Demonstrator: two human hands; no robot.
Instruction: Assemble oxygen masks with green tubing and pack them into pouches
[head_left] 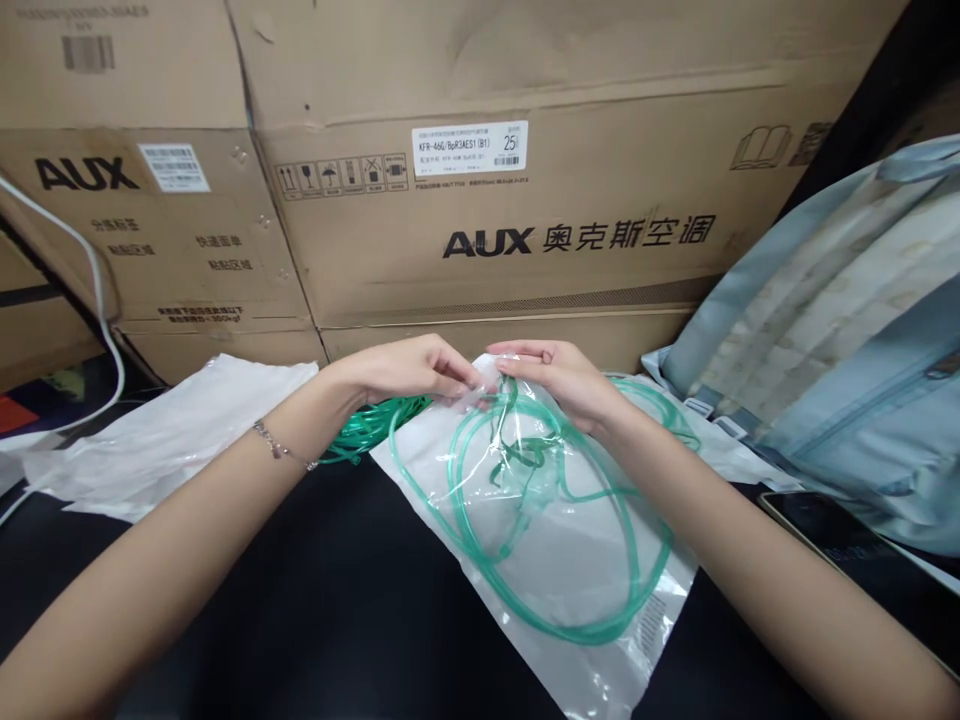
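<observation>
A clear-fronted plastic bag (540,590) lies tilted across the black table in front of me. Coiled green tubing (495,585) shows through it, together with a clear mask (525,490) and its green strap (525,455). At the bag's top edge, my left hand (431,370) pinches the film between thumb and fingers. Close beside it, my right hand (559,380) grips the same edge, with thumb below and fingers above. Whether the bag's mouth is sealed cannot be made out.
Behind stand large cardboard boxes (360,250). White plastic bags (180,430) lie at left, near a white cable (97,290). A green tubing bundle (375,430) sits behind my left wrist. At right are a light-blue backpack (847,370) and a phone (847,540).
</observation>
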